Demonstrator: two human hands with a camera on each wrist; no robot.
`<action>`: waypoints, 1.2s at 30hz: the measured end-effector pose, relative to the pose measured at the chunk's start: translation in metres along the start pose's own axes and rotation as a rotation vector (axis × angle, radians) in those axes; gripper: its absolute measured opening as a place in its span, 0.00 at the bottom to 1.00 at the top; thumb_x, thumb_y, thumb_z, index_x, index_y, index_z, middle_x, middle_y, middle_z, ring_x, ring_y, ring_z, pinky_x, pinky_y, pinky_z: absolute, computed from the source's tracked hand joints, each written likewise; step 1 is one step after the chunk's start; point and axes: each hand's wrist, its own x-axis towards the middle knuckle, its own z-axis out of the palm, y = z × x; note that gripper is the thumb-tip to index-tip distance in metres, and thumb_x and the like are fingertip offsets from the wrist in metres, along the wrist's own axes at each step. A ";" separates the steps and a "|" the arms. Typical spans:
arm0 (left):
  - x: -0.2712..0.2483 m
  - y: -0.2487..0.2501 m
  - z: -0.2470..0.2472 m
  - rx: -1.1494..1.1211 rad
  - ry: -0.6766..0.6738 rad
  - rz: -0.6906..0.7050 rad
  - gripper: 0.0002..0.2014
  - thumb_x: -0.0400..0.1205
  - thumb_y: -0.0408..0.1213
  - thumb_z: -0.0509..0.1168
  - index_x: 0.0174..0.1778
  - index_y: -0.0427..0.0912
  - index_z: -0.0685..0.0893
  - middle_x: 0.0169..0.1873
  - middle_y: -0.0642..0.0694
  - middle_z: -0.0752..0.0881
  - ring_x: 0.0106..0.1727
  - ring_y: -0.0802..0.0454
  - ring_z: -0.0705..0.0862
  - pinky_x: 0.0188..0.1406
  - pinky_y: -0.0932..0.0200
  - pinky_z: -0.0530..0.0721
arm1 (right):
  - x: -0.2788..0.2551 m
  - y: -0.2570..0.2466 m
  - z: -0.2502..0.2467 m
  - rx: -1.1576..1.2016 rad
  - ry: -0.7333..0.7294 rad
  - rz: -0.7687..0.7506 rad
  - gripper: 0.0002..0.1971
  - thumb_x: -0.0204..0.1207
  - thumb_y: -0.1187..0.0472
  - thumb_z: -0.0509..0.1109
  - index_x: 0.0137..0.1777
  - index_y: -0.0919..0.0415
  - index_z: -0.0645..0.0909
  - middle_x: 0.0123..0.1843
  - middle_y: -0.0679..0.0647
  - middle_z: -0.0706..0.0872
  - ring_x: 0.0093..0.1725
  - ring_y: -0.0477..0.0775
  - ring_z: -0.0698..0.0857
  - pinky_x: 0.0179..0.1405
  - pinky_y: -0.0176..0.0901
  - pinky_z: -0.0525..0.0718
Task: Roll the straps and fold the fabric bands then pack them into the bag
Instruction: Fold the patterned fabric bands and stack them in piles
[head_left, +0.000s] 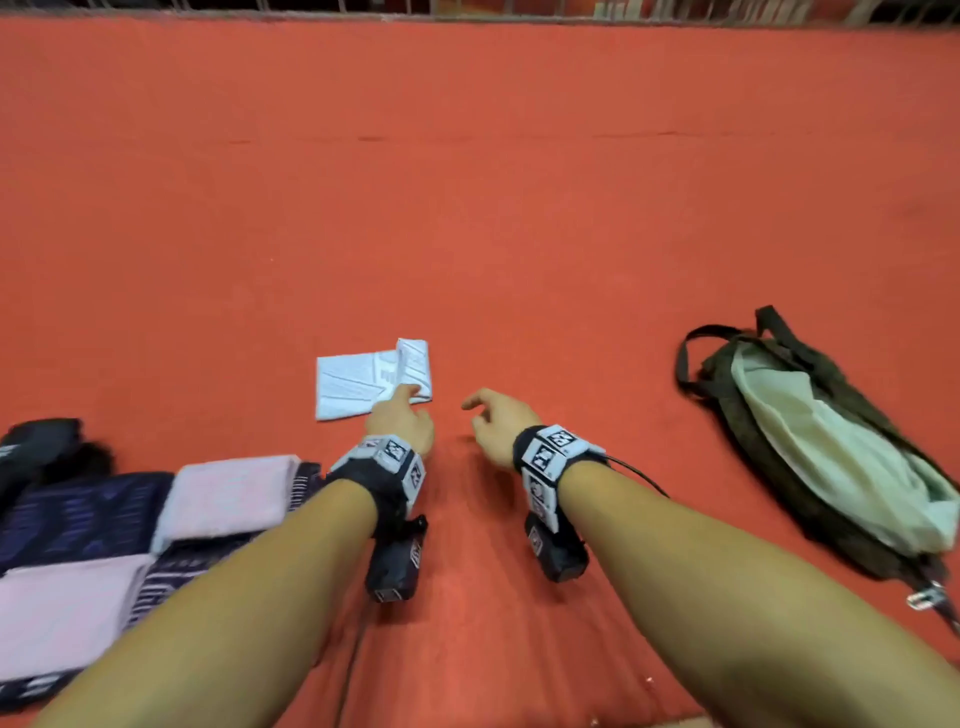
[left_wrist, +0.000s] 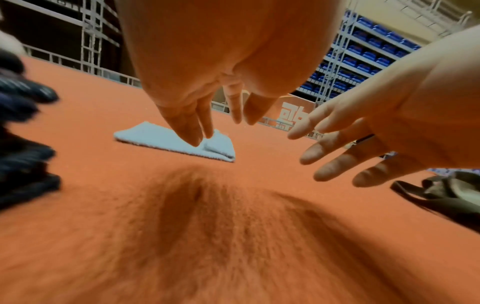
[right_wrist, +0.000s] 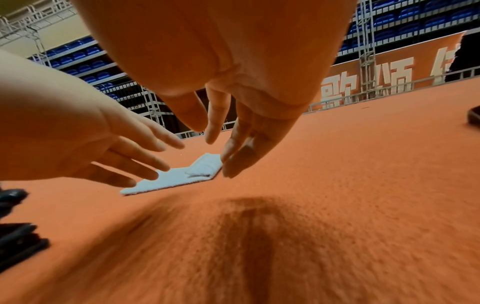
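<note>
A pale blue fabric band (head_left: 363, 382) lies flat on the red carpet, its right end folded back over itself. My left hand (head_left: 405, 402) reaches onto its near right corner, and straight fingertips (left_wrist: 197, 137) touch the cloth beside the fold without gripping. To the right of the band my right hand (head_left: 480, 413) hovers just off it with loosely spread fingers (right_wrist: 228, 164), holding nothing. The dark olive bag (head_left: 831, 457) lies open at the far right, its pale lining showing.
A pile of pink and dark patterned bands (head_left: 130, 519) lies at the near left, beside my left forearm. The bag's black straps (head_left: 691, 353) loop out toward the middle. A metal railing (head_left: 467, 10) runs along the carpet's far edge.
</note>
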 end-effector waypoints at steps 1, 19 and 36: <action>0.010 -0.001 0.008 0.017 0.004 -0.016 0.21 0.83 0.35 0.61 0.74 0.50 0.80 0.64 0.32 0.84 0.66 0.31 0.81 0.64 0.45 0.79 | 0.007 0.002 0.002 -0.001 -0.006 -0.004 0.19 0.82 0.63 0.59 0.70 0.52 0.80 0.59 0.59 0.89 0.61 0.62 0.86 0.58 0.44 0.80; 0.031 0.019 0.024 -0.260 0.125 -0.117 0.27 0.76 0.32 0.73 0.71 0.44 0.75 0.48 0.44 0.85 0.47 0.45 0.82 0.46 0.58 0.74 | 0.056 0.018 0.009 0.128 0.058 0.033 0.23 0.79 0.65 0.66 0.73 0.49 0.77 0.47 0.51 0.86 0.51 0.57 0.86 0.58 0.49 0.83; -0.133 -0.033 0.005 -0.347 0.010 0.058 0.13 0.78 0.28 0.61 0.39 0.50 0.89 0.36 0.52 0.89 0.39 0.51 0.83 0.37 0.58 0.72 | -0.094 0.024 0.036 -0.067 -0.027 0.003 0.19 0.72 0.56 0.65 0.63 0.45 0.85 0.57 0.56 0.89 0.69 0.55 0.79 0.69 0.46 0.79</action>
